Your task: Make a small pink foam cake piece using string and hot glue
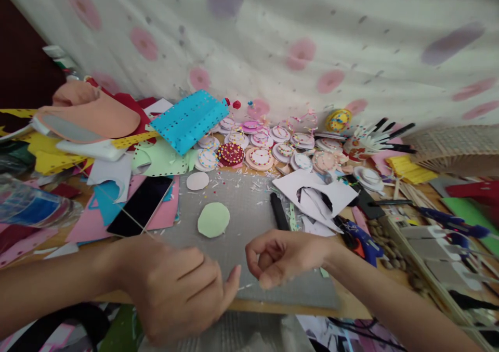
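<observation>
My left hand (pixel 175 289) is curled closed at the near edge of a grey mat (pixel 249 211), and a thin pale stick or thread (pixel 120 209) runs from it up to the left. My right hand (pixel 278 256) is closed in a pinch just to its right, with a fine strand showing between the two hands. A pale green foam circle (pixel 213 220) lies on the mat just beyond my hands. A smaller pink circle (pixel 197 181) lies farther back.
Several decorated foam discs (pixel 259 157) crowd the back of the table. A blue dotted foam sheet (pixel 189 119), a black phone (pixel 140 205), a water bottle (pixel 31 206), a blue glue gun (pixel 362 240), cut white paper (pixel 314 193) and a woven fan (pixel 456 149) surround the mat.
</observation>
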### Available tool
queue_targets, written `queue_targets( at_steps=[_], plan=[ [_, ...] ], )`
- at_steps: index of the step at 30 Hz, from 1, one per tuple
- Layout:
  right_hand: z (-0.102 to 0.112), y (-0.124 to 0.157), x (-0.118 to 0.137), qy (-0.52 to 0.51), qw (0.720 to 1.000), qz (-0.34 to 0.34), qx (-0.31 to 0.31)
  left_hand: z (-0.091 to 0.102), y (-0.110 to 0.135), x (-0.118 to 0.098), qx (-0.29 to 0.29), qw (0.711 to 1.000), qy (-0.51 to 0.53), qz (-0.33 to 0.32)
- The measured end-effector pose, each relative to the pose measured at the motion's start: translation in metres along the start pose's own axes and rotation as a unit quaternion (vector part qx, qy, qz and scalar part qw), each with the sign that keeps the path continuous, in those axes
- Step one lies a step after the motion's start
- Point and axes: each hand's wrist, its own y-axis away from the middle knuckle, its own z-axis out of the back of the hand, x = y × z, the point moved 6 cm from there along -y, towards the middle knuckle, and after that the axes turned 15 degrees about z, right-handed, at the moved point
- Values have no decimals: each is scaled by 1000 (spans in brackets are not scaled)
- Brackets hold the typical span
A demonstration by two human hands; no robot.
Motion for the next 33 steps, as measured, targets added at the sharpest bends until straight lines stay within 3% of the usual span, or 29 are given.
queue_targets(
  at_steps=[3,5,6,8,11,13,15,16,17,18,19,21,23,25,26,27,30,31,32,33],
  plan=[
    [-3,-3,-4,-27,1000,-8,-6,4,-1,-7,-48,986,-124,-104],
    [-3,-4,-5,-51,998,-7,-19,9,-10,0,-46,982,-140,-118],
    [-3,-4,-6,-51,998,-7,-23,9,-13,0,-34,977,-142,-156],
    [-3,-5,-8,-24,999,-7,-21,13,-9,-7,-40,941,-106,-320],
    [-3,-6,-9,30,999,9,-23,12,-12,-3,-28,942,-105,-318],
    [-4,-5,-7,71,996,30,-39,9,-19,9,-22,975,-133,-178],
    [-4,-1,-2,140,985,67,-75,7,-8,3,-12,962,-90,-257],
    [-5,2,4,196,971,100,-97,6,-7,4,-4,965,-77,-251],
    [-6,6,13,273,944,146,-115,6,-5,5,2,967,-58,-247],
    [-11,11,25,368,900,200,-125,5,-7,9,12,976,-40,-214],
    [-19,16,36,473,834,255,-126,4,-9,14,25,987,-17,-159],
    [-40,26,52,670,658,326,-110,3,-11,22,42,996,57,-50],
    [-57,34,60,800,484,339,-106,0,-11,27,60,984,159,54],
    [-69,39,63,866,360,329,-108,-8,-11,32,100,939,286,165],
    [-73,41,63,884,320,325,-103,-16,-10,34,142,895,358,226],
    [-76,42,62,895,291,323,-97,-25,-8,34,193,832,432,290],
    [-80,46,59,909,243,327,-93,-50,5,27,329,579,595,451],
    [-80,47,59,910,233,330,-95,-55,9,24,356,509,619,480],
    [-79,47,58,909,231,334,-96,-57,12,23,371,470,628,497],
    [-77,46,58,905,242,336,-97,-57,13,24,377,468,624,499]
  ],
)
